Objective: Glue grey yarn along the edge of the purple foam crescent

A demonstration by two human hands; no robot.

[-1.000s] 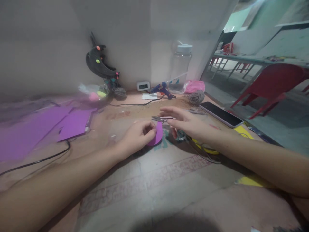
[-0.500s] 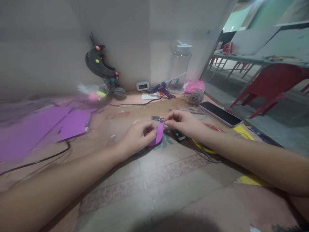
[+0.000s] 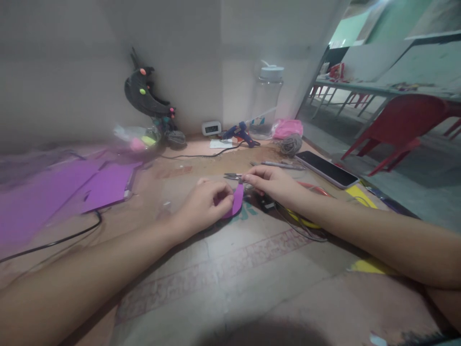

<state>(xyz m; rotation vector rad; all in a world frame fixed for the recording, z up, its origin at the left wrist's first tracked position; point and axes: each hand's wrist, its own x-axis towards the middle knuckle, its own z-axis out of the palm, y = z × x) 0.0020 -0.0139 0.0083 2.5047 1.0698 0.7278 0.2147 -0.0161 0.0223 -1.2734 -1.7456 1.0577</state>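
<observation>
My left hand is closed on a curved strip of purple craft sheet, thumb and fingers pinching its lower part. The strip's narrow upper end points away from me and has a small grey patch at the tip. My right hand is at that tip, thumb and forefinger pinched together; what lies between them is too small to make out. Just behind the tip, small metal snips lie on the table, their handles hidden by my right hand. A loop of grey cord and a yellow item lie under my right wrist.
Purple sheets lie at left beside a black cable. Along the back stand a small clock, a blue glue gun, a clear bottle and a grey yarn ball. A phone lies right.
My right hand was spread over the snips; its fingers have drawn together into a pinch at the purple strip's tip. My left hand keeps its hold. The view has shifted slightly.
</observation>
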